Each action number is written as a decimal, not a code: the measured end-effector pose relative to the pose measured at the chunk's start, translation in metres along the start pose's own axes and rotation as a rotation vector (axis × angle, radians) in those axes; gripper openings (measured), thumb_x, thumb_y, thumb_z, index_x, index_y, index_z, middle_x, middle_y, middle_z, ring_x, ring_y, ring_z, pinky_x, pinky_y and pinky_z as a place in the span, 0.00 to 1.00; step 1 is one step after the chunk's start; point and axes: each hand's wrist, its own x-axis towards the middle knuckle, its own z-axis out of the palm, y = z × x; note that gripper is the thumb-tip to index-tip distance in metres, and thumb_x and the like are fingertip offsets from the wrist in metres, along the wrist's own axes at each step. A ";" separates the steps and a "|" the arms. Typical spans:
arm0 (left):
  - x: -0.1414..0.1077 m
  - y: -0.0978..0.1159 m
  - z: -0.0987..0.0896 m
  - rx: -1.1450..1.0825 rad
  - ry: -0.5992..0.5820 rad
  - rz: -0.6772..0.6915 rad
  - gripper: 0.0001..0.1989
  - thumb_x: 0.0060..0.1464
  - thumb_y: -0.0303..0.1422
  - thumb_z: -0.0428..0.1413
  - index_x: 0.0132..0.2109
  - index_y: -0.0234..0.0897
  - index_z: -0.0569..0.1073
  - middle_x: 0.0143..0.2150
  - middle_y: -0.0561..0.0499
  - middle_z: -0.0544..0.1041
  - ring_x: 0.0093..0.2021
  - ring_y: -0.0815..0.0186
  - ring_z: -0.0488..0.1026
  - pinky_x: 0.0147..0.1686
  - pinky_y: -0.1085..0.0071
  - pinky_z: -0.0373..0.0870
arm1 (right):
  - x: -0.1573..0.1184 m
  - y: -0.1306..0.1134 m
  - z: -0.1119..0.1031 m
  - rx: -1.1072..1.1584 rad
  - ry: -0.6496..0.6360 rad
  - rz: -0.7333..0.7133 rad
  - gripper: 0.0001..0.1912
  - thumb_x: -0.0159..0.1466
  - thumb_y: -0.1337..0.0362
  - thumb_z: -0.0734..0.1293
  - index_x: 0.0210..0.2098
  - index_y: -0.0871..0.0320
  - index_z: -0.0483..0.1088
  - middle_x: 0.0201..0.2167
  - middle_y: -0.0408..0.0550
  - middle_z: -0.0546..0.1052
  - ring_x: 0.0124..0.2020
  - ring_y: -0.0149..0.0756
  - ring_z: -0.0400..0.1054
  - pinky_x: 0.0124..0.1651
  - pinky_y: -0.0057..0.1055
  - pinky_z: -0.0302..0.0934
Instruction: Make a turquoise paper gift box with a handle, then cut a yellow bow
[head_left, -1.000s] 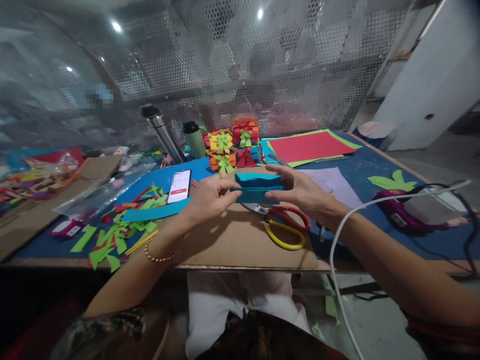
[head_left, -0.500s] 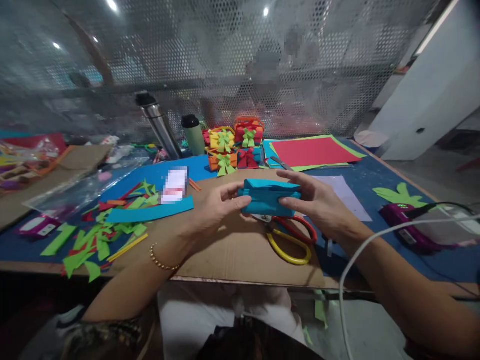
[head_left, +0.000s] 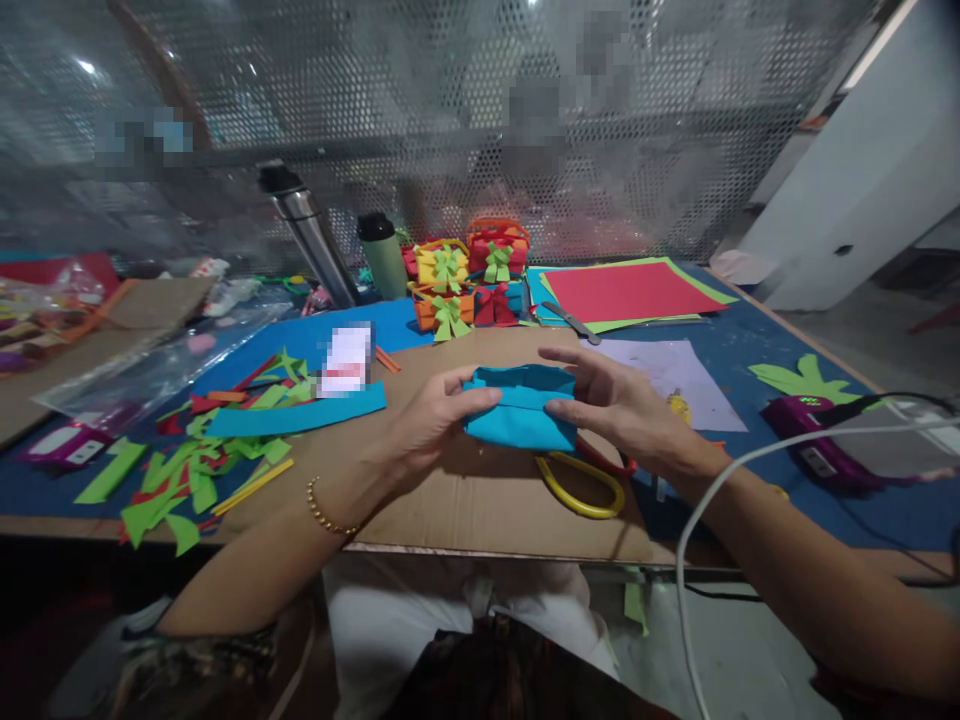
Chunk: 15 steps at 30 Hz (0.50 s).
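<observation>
A folded blue paper pouch [head_left: 519, 425] is held above the cardboard sheet, its upper edge parted and a crease running across its front. My left hand [head_left: 442, 410] grips its left end, thumb on the front face. At the right end, my right hand [head_left: 607, 400] pinches it with thumb in front and fingers behind, the index finger raised. Below and to the right lie scissors with one yellow and one red handle [head_left: 581, 490]; their blades are hidden beneath the pouch. A blue paper strip [head_left: 300, 415] lies left of my left hand.
Green and red paper scraps [head_left: 195, 480] cover the left side. Small decorated paper baskets [head_left: 450, 290] stand at the back beside a green bottle [head_left: 382, 255] and a steel flask [head_left: 311, 235]. Red sheets [head_left: 637, 295] lie back right. A white cable [head_left: 690, 530] crosses before my right forearm.
The pouch has tilted, so its opening and more of its front now show. Both hands still hold its ends and have moved slightly left. The view has shifted a little.
</observation>
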 end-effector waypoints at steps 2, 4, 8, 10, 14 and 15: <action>0.001 -0.002 0.003 -0.029 -0.018 -0.042 0.22 0.42 0.38 0.74 0.43 0.32 0.81 0.33 0.47 0.83 0.33 0.65 0.79 0.35 0.70 0.76 | 0.000 0.002 0.001 -0.016 -0.023 0.000 0.40 0.60 0.52 0.77 0.66 0.60 0.67 0.44 0.54 0.81 0.40 0.39 0.75 0.38 0.34 0.72; 0.002 -0.005 0.002 -0.037 -0.016 -0.072 0.21 0.41 0.37 0.73 0.42 0.31 0.82 0.34 0.45 0.84 0.35 0.63 0.80 0.39 0.68 0.76 | 0.000 0.004 0.001 -0.048 -0.028 -0.010 0.38 0.61 0.53 0.77 0.66 0.60 0.68 0.43 0.53 0.80 0.38 0.38 0.74 0.37 0.34 0.71; 0.005 -0.012 -0.001 -0.020 0.051 -0.076 0.17 0.41 0.35 0.72 0.39 0.32 0.83 0.34 0.47 0.84 0.34 0.65 0.78 0.39 0.69 0.73 | 0.000 0.005 0.000 -0.140 -0.031 -0.043 0.35 0.62 0.53 0.76 0.65 0.57 0.71 0.43 0.51 0.81 0.36 0.36 0.73 0.36 0.33 0.71; 0.006 -0.013 -0.001 -0.017 0.079 -0.075 0.16 0.40 0.34 0.71 0.38 0.32 0.83 0.33 0.48 0.83 0.33 0.67 0.77 0.37 0.70 0.71 | -0.001 0.004 0.000 -0.180 -0.048 -0.059 0.32 0.63 0.54 0.75 0.65 0.55 0.73 0.45 0.50 0.82 0.38 0.37 0.74 0.38 0.34 0.71; 0.005 -0.011 0.000 -0.032 0.093 -0.084 0.15 0.39 0.33 0.71 0.36 0.33 0.82 0.32 0.50 0.82 0.31 0.68 0.75 0.34 0.71 0.69 | -0.002 -0.001 0.001 -0.240 -0.070 -0.085 0.27 0.65 0.58 0.71 0.63 0.54 0.76 0.51 0.49 0.84 0.47 0.41 0.77 0.47 0.37 0.73; 0.005 -0.011 0.000 -0.029 0.092 -0.081 0.14 0.39 0.33 0.71 0.35 0.33 0.82 0.32 0.51 0.82 0.30 0.68 0.74 0.33 0.72 0.68 | -0.002 -0.003 0.002 -0.247 -0.074 -0.089 0.26 0.65 0.58 0.71 0.62 0.54 0.77 0.52 0.49 0.84 0.49 0.43 0.78 0.50 0.39 0.73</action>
